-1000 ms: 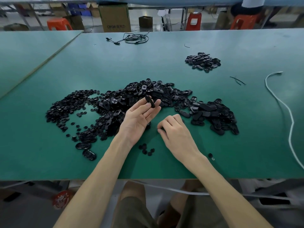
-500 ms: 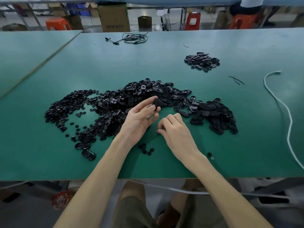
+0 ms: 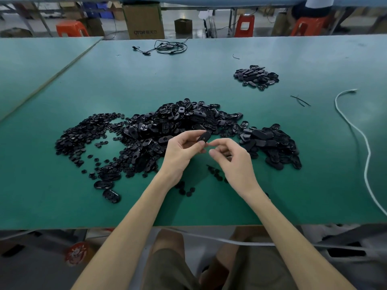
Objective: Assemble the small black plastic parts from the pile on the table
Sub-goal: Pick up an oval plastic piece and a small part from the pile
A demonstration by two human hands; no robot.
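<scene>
A small black oval plastic part [image 3: 204,137] is pinched between the thumb and curled fingertips of the left hand [image 3: 182,151], above the near edge of the big pile of black plastic parts [image 3: 178,120] on the green table [image 3: 104,80]. The right hand [image 3: 234,160] hovers just beside it, thumb and forefinger close together; whether they hold anything cannot be told. A smaller heap of black parts [image 3: 256,77] lies well apart at the far right, near a white cord [image 3: 356,132].

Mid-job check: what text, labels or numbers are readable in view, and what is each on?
"QTOR", on the cardboard box beyond the table; characters after it too blurred to read.
Red round item under the table edge: print too blurred to read.
Pile of black parts: no legible markings.
</scene>
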